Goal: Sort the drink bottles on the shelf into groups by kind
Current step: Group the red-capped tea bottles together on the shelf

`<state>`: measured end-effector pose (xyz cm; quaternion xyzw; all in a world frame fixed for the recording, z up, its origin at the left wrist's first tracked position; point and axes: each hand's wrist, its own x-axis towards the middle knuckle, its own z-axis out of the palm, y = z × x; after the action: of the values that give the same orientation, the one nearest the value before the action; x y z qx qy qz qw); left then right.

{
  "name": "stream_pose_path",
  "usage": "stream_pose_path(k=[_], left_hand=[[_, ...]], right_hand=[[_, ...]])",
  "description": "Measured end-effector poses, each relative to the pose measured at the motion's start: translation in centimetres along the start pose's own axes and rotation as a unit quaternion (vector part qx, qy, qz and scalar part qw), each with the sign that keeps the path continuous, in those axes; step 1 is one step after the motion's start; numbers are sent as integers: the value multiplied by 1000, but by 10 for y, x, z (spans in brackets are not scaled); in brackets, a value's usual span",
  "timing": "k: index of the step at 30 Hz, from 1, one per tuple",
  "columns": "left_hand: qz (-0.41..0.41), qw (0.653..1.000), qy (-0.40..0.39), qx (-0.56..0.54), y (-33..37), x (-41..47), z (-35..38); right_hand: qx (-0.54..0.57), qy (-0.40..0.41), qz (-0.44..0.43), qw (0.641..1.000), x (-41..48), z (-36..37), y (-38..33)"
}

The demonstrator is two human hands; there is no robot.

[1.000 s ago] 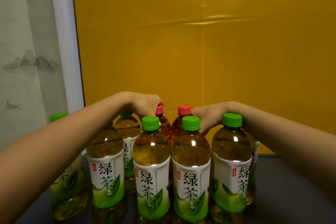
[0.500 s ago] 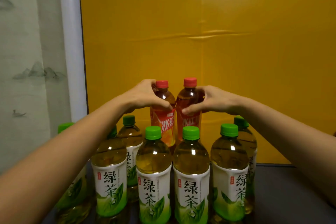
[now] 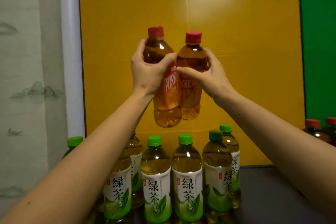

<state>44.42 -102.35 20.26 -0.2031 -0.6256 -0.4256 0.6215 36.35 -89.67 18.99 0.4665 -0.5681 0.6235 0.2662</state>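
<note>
both grips are full: the left grip (image 3: 147,71) wraps thumb and fingers round the shoulder of a red-capped clear plastic bottle of amber tea (image 3: 167,111) with an orange-red label, and the right grip (image 3: 212,74) clasps a second red-capped bottle (image 3: 192,54) of the same kind at much the same height. the two are held in the air, leaning slightly, touching side by side, in front of a yellow cardboard backboard (image 3: 245,60) and well above a cluster of green-capped clear plastic bottles (image 3: 156,178) of pale tea with white-and-green labels, which stand on the dark shelf (image 3: 272,196). at the far right edge two more red-capped bottles of dark tea (image 3: 316,131) stand partly cut off by the frame. the step in hand looks like taking the red-tea pair away from the green group. the next move probably calls for carrying both to the right, high enough to pass over the green caps without clipping them, then lowering them upright beside the red-capped pair, one base settled before each grip lets go.
</note>
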Motion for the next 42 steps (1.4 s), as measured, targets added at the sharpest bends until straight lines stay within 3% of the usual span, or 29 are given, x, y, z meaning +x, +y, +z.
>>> stream_pose_path(k=[8, 17, 24, 33, 42], left_hand=[[54, 995, -11, -81, 58, -14, 5], [-11, 986, -61, -157, 99, -90, 59], [-82, 979, -92, -163, 114, -156, 137], [-178, 970, -67, -151, 122, -234, 224], [-201, 977, -45, -61, 102, -263, 251]], right_hand=[[12, 76, -24, 997, -38, -25, -78], [0, 96, 74, 993, -124, -96, -114], [-8, 108, 154, 982, -180, -185, -98], [-22, 141, 213, 967, -224, -311, -70], [-39, 169, 238, 956, -239, -356, -20]])
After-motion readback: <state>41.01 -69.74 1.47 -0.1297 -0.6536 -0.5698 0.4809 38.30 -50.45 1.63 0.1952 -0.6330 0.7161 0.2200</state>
